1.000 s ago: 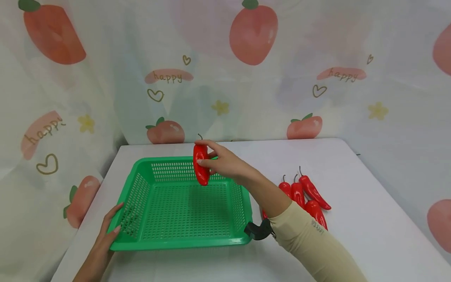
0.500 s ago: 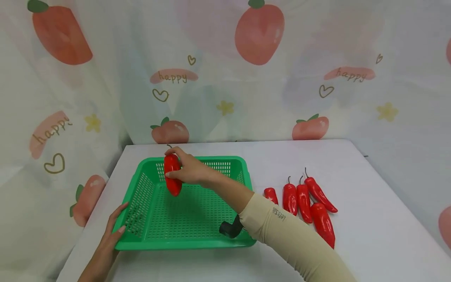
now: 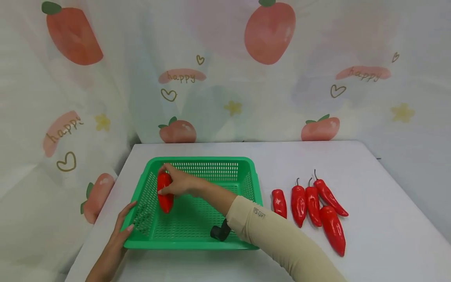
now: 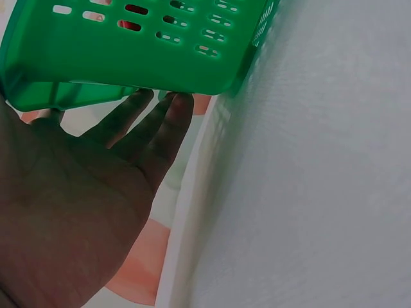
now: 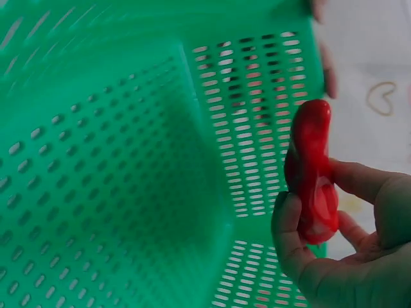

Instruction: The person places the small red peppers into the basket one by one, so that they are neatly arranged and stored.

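Observation:
In the head view my right hand (image 3: 177,183) pinches a red chili pepper (image 3: 165,194) between thumb and fingers, over the left part of a green plastic basket (image 3: 197,246). The right wrist view shows the pepper (image 5: 314,173) between the thumb on one side and the fingers on the other, near a slotted basket wall (image 5: 247,141). My left hand (image 3: 118,239) holds the basket's left rim near its front corner. From the left wrist, fingertips (image 4: 182,106) meet the rim's edge, while the thumb is mostly hidden. No other pepper shows inside the basket.
Several red chili peppers (image 3: 298,205) lie on the white table (image 3: 373,235), right of the basket. One pepper (image 3: 279,203) is partly covered by the right sleeve (image 3: 278,235). A patterned cloth (image 3: 218,94) hangs behind and beside the table.
My right hand has carried the pepper leftward and lower, from the basket's far rim to inside its left part. My left hand stays on the rim. The whole view has shifted slightly right.

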{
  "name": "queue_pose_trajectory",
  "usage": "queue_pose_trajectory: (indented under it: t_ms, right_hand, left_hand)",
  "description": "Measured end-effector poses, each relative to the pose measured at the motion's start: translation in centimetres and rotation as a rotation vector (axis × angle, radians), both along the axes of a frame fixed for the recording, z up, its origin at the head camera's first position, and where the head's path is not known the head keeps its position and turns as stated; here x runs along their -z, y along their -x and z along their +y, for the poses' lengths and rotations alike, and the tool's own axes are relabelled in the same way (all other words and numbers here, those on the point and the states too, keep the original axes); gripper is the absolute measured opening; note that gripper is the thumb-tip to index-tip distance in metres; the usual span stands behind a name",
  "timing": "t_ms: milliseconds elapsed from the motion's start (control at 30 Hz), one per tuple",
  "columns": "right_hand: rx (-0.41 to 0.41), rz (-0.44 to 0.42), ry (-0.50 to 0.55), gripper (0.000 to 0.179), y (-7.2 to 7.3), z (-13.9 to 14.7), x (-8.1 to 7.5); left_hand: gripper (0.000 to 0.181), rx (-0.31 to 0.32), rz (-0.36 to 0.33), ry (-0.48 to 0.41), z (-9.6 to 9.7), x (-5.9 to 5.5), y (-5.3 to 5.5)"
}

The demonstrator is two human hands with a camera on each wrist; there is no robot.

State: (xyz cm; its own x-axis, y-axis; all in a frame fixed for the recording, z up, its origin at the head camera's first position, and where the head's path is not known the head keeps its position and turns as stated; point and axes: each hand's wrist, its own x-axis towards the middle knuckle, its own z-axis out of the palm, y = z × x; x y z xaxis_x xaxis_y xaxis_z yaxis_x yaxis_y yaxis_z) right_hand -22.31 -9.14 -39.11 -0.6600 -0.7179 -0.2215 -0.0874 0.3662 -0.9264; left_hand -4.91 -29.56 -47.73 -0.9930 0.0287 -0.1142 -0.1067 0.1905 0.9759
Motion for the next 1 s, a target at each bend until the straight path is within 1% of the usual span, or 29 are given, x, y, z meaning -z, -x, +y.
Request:
queue_pose_trajectory:
  t_ms: [133, 233, 567, 767, 900, 1000]
  right_hand:
    - [0.012, -0.023, 0.005, 0.050, 0.2, -0.4, 1.4]
    - [0.026, -0.029, 0.007, 0.052, 0.1, -0.5, 2.1]
    - [0.033, 0.086, -0.037, 0.057, 0.2, -0.6, 3.6]
    - [0.007, 0.119, -0.086, 0.055, -0.3, -1.0, 4.2]
    - [0.017, 0.103, -0.095, 0.054, -0.4, -1.2, 4.7]
    - [0.037, 0.054, -0.069, 0.055, -0.1, -1.1, 5.1]
  left_hand:
    - [0.056, -0.019, -0.017, 0.017, 0.2, 0.2, 0.2]
    - [0.057, -0.029, -0.036, 0.029, 0.4, 0.2, 0.4]
    - [0.056, -0.023, 0.004, 0.030, 0.0, 0.3, 0.6]
    - [0.055, -0.013, 0.011, 0.009, -0.4, 0.3, -0.1]
    - [0.055, -0.014, 0.011, -0.001, -0.4, 0.2, -0.3]
    - [0.056, -0.020, -0.001, 0.002, -0.2, 0.2, 0.0]
